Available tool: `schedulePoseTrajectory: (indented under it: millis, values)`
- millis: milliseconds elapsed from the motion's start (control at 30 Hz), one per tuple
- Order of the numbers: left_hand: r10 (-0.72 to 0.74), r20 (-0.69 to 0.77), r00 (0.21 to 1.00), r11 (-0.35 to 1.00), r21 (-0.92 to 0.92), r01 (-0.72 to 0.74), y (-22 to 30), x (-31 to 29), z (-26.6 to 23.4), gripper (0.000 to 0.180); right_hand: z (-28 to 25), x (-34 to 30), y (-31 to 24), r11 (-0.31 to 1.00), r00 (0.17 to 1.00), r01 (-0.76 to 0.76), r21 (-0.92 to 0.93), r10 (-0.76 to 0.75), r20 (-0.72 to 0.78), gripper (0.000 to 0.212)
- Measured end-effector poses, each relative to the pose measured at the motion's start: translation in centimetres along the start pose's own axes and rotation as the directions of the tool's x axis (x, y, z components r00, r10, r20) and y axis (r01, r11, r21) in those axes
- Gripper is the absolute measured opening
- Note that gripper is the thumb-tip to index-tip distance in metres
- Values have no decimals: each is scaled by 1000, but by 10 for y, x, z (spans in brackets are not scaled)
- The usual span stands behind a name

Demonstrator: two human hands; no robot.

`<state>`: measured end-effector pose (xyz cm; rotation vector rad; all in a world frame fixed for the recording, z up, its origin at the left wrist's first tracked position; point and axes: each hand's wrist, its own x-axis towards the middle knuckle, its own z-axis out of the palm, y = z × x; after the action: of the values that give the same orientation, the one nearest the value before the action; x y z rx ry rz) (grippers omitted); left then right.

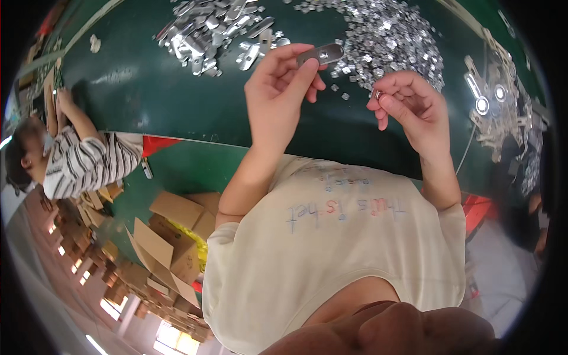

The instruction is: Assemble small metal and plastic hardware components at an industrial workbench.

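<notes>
Pinched between thumb and fingers, an oblong silver metal plate (331, 54) with rounded ends and a small hole in it is held up by my left hand (283, 80). My right hand (414, 106) grips a tiny metal piece (377, 94) at its fingertips, a short way to the right of the plate and apart from it. Behind the right hand spreads a large heap of small shiny metal pieces (390, 41). Beyond my left hand lies a pile of larger oblong metal plates (204, 32). Both hands are above the green tabletop (195, 106).
White and metal parts (497, 106) are heaped at the right. At the far left another person in a striped top (83, 160) works at the same table. An open cardboard box (160, 248) stands on the floor at my left, with more boxes (124, 266) behind it.
</notes>
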<state>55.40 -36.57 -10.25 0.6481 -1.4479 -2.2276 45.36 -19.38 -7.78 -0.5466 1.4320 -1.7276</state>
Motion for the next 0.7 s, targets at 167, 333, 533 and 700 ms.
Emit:
schedulePoseTrajectory:
  millis: [167, 333, 533, 700]
  values:
    - [-97, 122, 988, 991, 109, 84, 27, -6, 15, 21, 3, -9, -27, 996, 998, 36, 83, -31, -63, 20]
    - [-95, 184, 978, 994, 68, 83, 27, -12, 28, 16, 2, -11, -28, 988, 992, 121, 91, -117, -52, 19]
    - [-100, 241, 965, 994, 59, 88, 29, -15, 38, 10, 3, -5, -31, 306, 682, 604, -736, -677, 278, 21]
    - [-124, 225, 967, 990, 96, 104, 37, -21, 41, 15, 6, -7, -28, 307, 634, 633, -710, -732, 249, 26]
